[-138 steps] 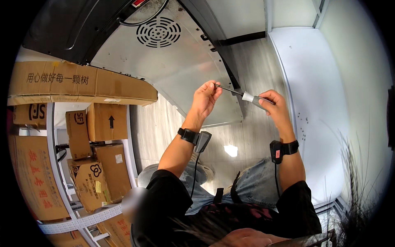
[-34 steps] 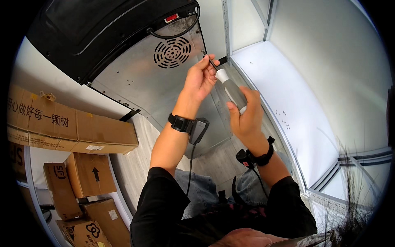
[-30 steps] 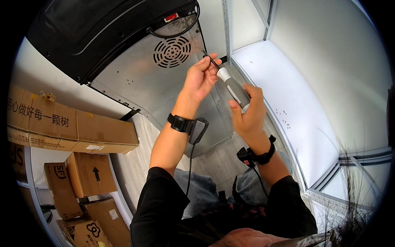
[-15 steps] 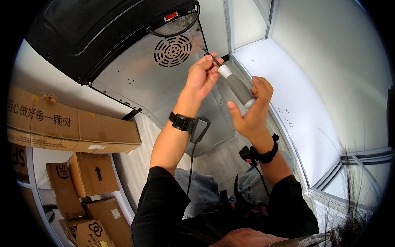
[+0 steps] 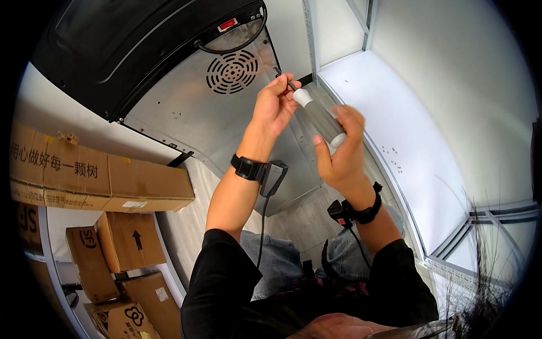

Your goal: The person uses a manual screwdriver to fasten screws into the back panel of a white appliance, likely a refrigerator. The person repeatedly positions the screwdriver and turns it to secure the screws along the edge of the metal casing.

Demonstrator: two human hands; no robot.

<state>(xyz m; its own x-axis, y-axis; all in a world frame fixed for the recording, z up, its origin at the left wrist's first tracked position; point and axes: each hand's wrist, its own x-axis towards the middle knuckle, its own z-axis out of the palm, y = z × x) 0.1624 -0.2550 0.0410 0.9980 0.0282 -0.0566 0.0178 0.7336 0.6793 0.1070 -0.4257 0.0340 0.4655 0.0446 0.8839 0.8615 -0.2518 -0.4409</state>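
A screwdriver [image 5: 319, 118] with a grey handle and white collar slants up toward the right edge of a metal panel [image 5: 186, 116]. My left hand [image 5: 273, 104] pinches its dark shaft near the tip, close to the panel's edge. Around the butt of the handle curls my right hand [image 5: 344, 152], loosely, with the thumb on one side and slightly blurred fingers on the other. The tip meets the panel edge beside a round slotted vent [image 5: 232, 72]; whether a screw sits there is too small to tell.
Above the panel is a black housing [image 5: 130, 42] with a red switch [image 5: 227, 25] and a black cable [image 5: 226, 52]. Tiny pieces [image 5: 393, 157] lie on the white shelf [image 5: 403, 121] at right. Cardboard boxes [image 5: 132, 240] fill the lower left, beneath a long carton [image 5: 149, 183].
The screwdriver and my left hand have shifted slightly left in the picture. My right fingers have moved in closer along the handle. The panel and housing also appear slightly shifted left.
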